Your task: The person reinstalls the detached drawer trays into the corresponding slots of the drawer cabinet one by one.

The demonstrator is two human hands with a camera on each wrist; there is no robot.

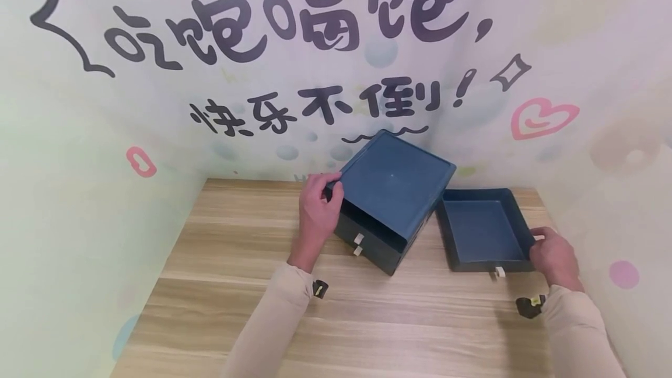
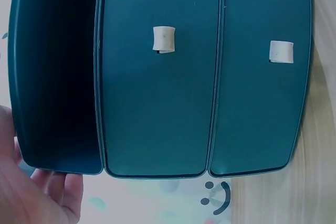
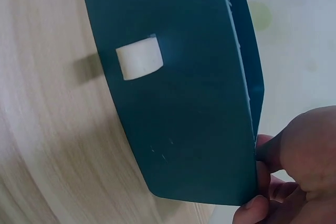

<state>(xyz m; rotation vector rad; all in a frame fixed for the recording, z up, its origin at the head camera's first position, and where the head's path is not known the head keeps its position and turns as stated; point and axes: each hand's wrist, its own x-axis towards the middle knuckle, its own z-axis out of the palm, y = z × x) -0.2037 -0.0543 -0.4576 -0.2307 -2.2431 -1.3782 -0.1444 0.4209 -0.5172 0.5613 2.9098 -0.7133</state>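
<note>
On the surface, my left grip pinches one cabinet, two drawers seated; my right grip pinches one loose drawer, already out.

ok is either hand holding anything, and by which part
The left hand holds the cabinet by its top left corner; the right hand holds the separate drawer by its right front corner.

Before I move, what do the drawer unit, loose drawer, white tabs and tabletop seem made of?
Drawer unit and loose drawer: likely moulded plastic, smooth, satin; rounded corners and pale scratches suggest it.
White tabs: matte, bent strips, perhaps soft plastic or leatherette; unclear.
Tabletop: wood or wood-look laminate, streaky grain, faint sheen.
</note>
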